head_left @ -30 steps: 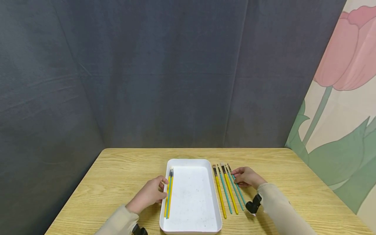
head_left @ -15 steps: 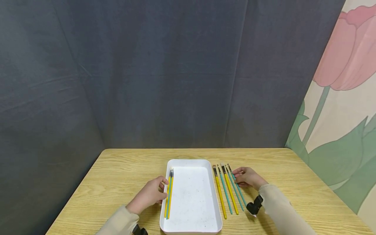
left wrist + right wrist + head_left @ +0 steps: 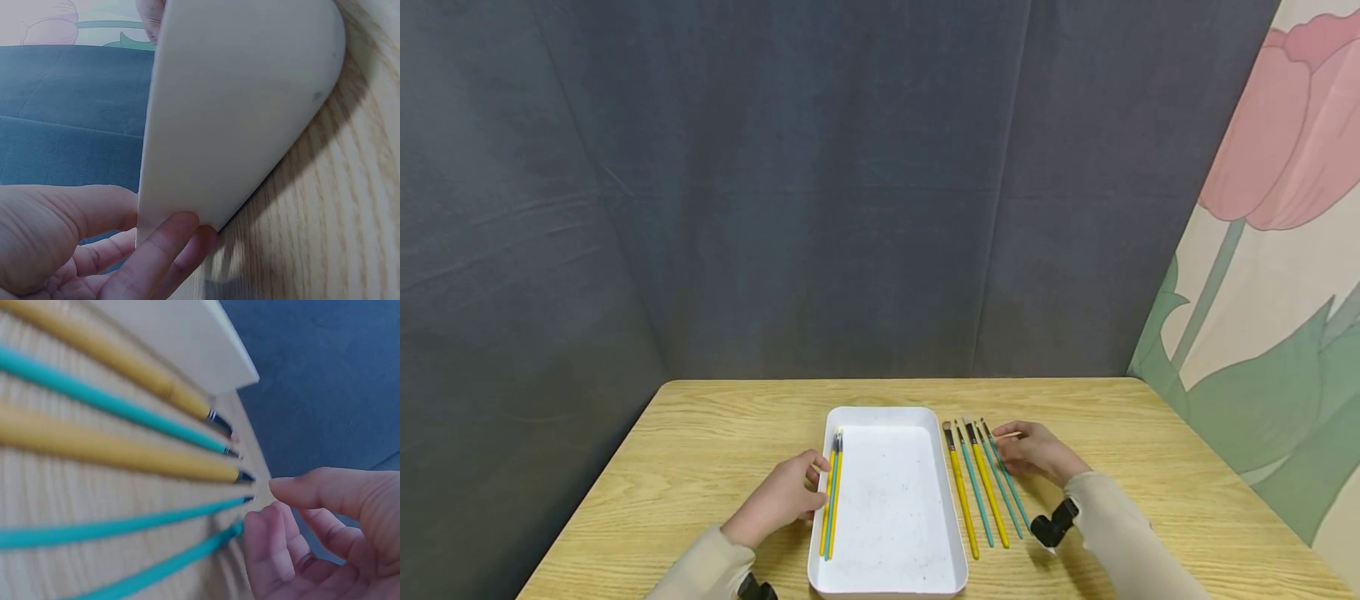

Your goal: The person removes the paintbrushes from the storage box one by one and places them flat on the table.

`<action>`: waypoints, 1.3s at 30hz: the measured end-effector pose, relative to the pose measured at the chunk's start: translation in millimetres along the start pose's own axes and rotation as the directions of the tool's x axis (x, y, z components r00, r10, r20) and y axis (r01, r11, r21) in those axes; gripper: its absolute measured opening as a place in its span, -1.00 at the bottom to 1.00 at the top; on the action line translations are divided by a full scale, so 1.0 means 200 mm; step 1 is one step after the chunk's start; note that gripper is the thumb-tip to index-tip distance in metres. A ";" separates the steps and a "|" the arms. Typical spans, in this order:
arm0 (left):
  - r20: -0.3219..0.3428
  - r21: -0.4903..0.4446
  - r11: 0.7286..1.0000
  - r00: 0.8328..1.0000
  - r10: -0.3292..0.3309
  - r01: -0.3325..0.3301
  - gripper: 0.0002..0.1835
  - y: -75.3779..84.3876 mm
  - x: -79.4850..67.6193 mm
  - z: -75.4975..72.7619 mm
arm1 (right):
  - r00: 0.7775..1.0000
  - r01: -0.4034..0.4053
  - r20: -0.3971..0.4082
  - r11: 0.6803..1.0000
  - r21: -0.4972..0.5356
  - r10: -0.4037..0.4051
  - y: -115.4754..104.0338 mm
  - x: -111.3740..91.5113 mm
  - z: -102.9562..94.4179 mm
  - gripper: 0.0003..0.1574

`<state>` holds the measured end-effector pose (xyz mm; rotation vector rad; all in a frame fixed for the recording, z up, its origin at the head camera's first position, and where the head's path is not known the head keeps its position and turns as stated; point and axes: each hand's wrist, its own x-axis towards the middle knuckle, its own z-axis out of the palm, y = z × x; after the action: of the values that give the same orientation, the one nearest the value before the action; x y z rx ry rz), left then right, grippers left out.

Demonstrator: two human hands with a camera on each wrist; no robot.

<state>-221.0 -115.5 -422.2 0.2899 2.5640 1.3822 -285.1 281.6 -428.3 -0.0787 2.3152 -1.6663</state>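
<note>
Your head view looks forward and down from well back, framing the whole tray (image 3: 887,508). Your left wrist view sits close outside the tray's left wall (image 3: 231,112); your right wrist view, near the tray's right, faces brushes (image 3: 119,452) and curtain (image 3: 312,381). All three share the tray.

No text, label, brand, number or sign can be read on the white tray (image 3: 891,500), the paintbrushes (image 3: 832,500) inside it, the brushes (image 3: 987,486) to its right, the bench (image 3: 722,433), the far dark cloth (image 3: 820,192) or the flower-patterned panel (image 3: 1262,158) at right.
</note>
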 end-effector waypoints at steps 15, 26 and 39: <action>-0.003 0.009 1.000 1.000 0.001 -0.001 -0.63 0.01 0.00 0.00 | 0.987 0.097 0.114 0.983 0.157 -0.116 -0.22 0.00 0.23 -0.54; -0.001 0.006 1.000 1.000 0.011 -0.011 -0.62 0.01 0.00 0.01 | 0.978 0.074 0.177 0.979 0.188 -0.108 -0.36 -0.03 0.46 -0.62; -0.004 -0.012 0.999 0.999 0.035 -0.035 -0.61 0.00 0.01 0.02 | 0.961 0.012 0.271 0.989 0.149 -0.053 -0.39 0.03 0.70 -0.61</action>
<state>-223.0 -112.6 -424.9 0.3321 2.5648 1.4107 -263.4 125.2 -397.7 -0.2989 1.9938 -1.7138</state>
